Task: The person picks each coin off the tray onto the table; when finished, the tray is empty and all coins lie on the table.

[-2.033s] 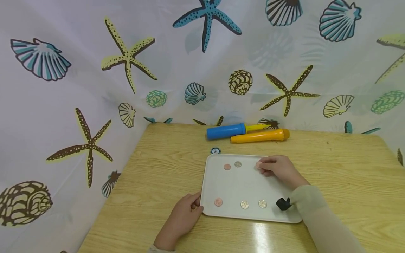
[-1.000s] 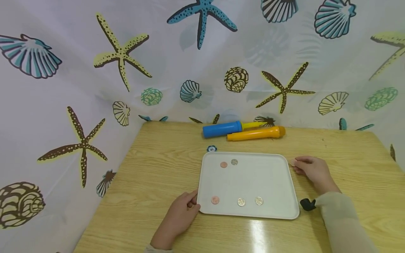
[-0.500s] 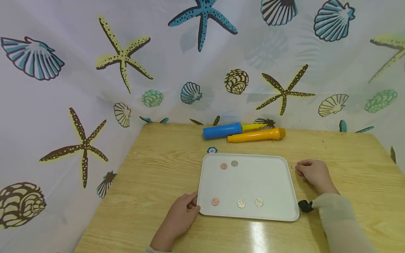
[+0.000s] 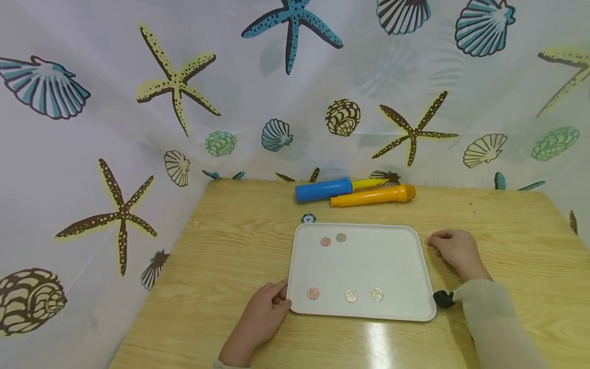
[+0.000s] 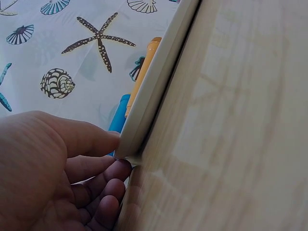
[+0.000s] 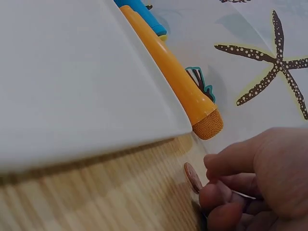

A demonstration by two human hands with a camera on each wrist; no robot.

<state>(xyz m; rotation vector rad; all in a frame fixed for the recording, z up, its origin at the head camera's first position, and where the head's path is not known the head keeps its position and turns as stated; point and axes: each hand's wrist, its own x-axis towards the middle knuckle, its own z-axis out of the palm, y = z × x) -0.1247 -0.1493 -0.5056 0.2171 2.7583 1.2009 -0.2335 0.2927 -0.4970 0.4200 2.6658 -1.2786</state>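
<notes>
At the table to the right of the white tray (image 4: 359, 261), my right hand (image 4: 458, 251) has its curled fingertips at the edge of a copper coin (image 6: 193, 177). The coin is close to the wood; fingers partly cover it in the head view. My left hand (image 4: 261, 315) grips the tray's near left corner, thumb above and fingers at the rim and underside. Two copper coins (image 4: 325, 241), (image 4: 313, 293) lie on the tray. A silver coin (image 4: 341, 237) rests beside the upper copper one. Two more silvery coins (image 4: 351, 296), (image 4: 377, 294) are near the front rim.
Behind the tray lie a blue hand pump (image 4: 323, 190) with a yellow end and an orange toy microphone (image 4: 371, 196). A blue-and-white poker chip (image 4: 308, 218) sits just off the tray's back left corner. A shell-patterned curtain (image 4: 286, 102) borders the wooden table.
My right hand has carried the copper coin from the tray's back right area over the rim and down to the table beside it. My left hand keeps its grip on the corner.
</notes>
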